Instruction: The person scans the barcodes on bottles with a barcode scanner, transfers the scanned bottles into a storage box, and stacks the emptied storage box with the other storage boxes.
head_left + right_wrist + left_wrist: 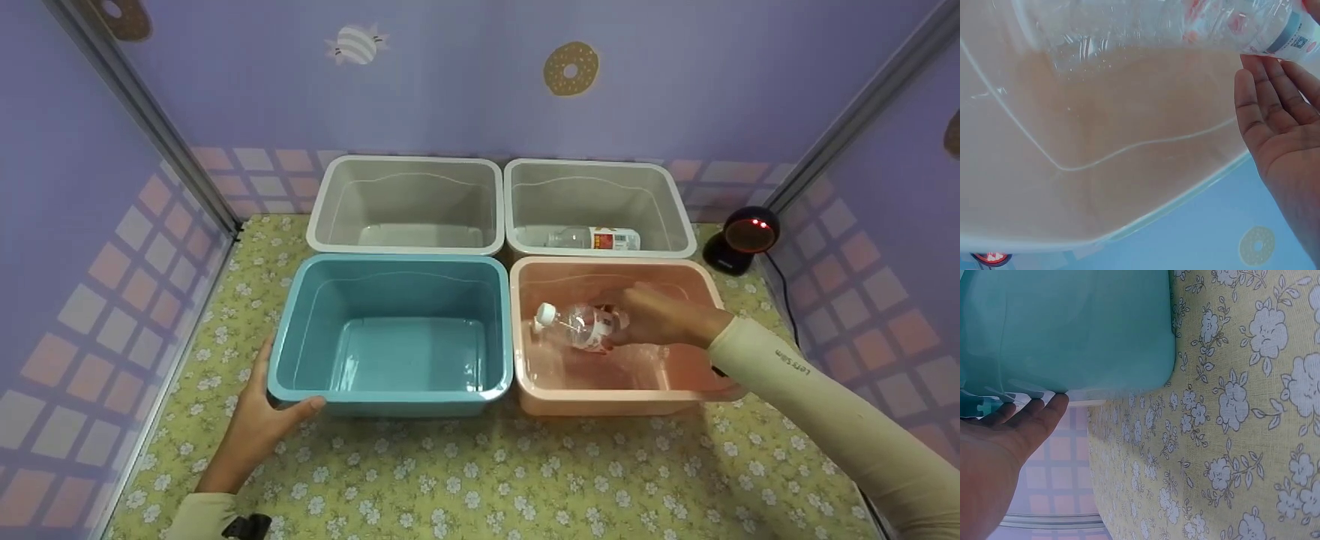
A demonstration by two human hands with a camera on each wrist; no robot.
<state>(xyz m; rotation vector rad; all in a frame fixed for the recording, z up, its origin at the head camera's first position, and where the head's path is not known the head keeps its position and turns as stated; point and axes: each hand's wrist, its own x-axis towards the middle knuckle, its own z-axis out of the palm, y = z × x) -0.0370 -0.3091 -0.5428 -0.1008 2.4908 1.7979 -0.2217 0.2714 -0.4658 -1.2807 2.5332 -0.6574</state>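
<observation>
My right hand (641, 319) reaches into the orange bin (607, 403) and grips a clear plastic bottle (574, 324) by its label. The bottle lies tilted, its white cap toward the left. Up close in the right wrist view, fingertips (1247, 81) press the underside of the labelled end, while the thumb is mostly cut off. At the teal bin (390, 405), my left hand (259, 412) rests against the front left corner. Its thumb lies by the front rim, and the straight fingers (1044, 413) touch the outer side wall.
Behind stand two grey bins; the left one (405, 247) shows a bare floor, and the right one (600, 172) holds a labelled bottle (615, 239). A black scanner-like device (739, 236) with red lights and a cable stands at right. Purple walls (465, 90) enclose the flowered tablecloth (450, 480).
</observation>
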